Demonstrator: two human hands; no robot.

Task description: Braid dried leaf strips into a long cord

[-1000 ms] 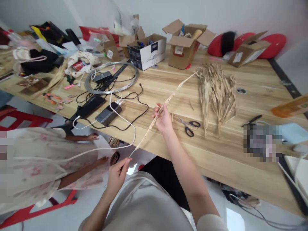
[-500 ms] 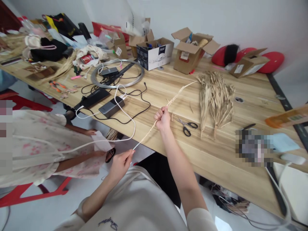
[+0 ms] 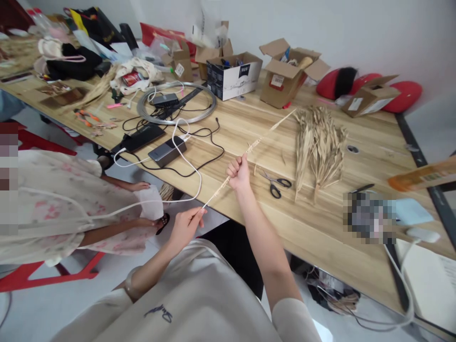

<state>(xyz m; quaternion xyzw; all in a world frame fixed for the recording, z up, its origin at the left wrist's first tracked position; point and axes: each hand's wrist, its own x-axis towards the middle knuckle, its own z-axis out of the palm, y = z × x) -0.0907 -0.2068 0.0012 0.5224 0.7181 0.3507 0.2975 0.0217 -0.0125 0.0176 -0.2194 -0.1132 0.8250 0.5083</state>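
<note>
A thin wire wrapped in pale dried leaf strip (image 3: 254,144) slants across the table's front edge. My right hand (image 3: 239,174) is closed in a fist round its middle. At the bare, whitish lower end, my left hand (image 3: 185,229) pinches it between thumb and fingers, just off the table edge. The wrapping's loose tail stretches up and right to a bundle of dried leaves (image 3: 318,147) lying on the table. Scissors with black handles (image 3: 276,183) lie partly open, right of my right hand, not touched. Short leaf scraps lie beside them.
A wire coil (image 3: 142,114), black and white cables and a grey power bank (image 3: 167,152) lie left on the table (image 3: 302,228). Open cardboard boxes (image 3: 278,88) stand along the wall. At left, another person's hand (image 3: 140,186) is near white paper (image 3: 151,199).
The view has shifted slightly. Both hands keep their hold on the wrapped wire, and its loose tail now looks straighter. My left hand sits a little higher in view.
</note>
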